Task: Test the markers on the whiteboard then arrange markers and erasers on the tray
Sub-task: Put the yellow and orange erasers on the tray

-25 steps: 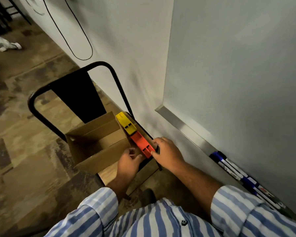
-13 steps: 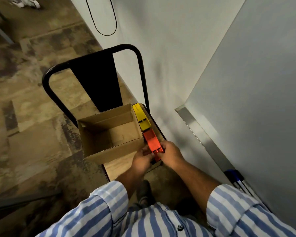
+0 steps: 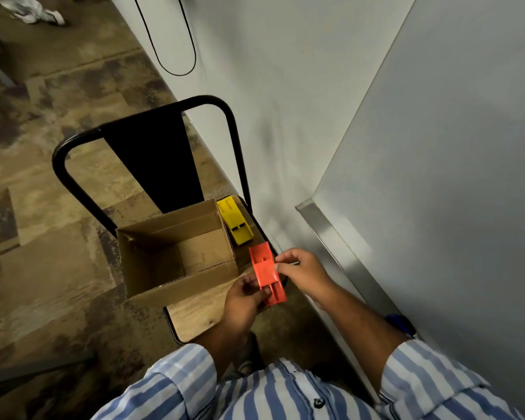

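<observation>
Both hands hold the orange eraser (image 3: 266,272) above the chair seat (image 3: 194,316). The left hand (image 3: 245,298) curls round its near end from below, and the right hand (image 3: 303,272) pinches its far-side edge between thumb and fingertips. The eraser is lifted clear of the seat and tilted, its ribbed back facing up.

The step in hand looks like carrying this eraser over to the whiteboard tray (image 3: 346,262), which runs just right of the right hand. To do it well, one hand should take the full grip round the body before the other lets go, so the eraser does not slip. Then it should be laid flat along the tray with its felt side down, though the felt is not visible here.

The yellow eraser (image 3: 236,224) lies on the seat just beyond the hands, beside the open box (image 3: 176,253), which stands left of the left hand and appears empty. Blue marker caps (image 3: 402,321) show below the right forearm, on the tray. The chair's back rail (image 3: 237,140) and the tray's metal corner could catch a sleeve (image 3: 437,380) on the swing across.
</observation>
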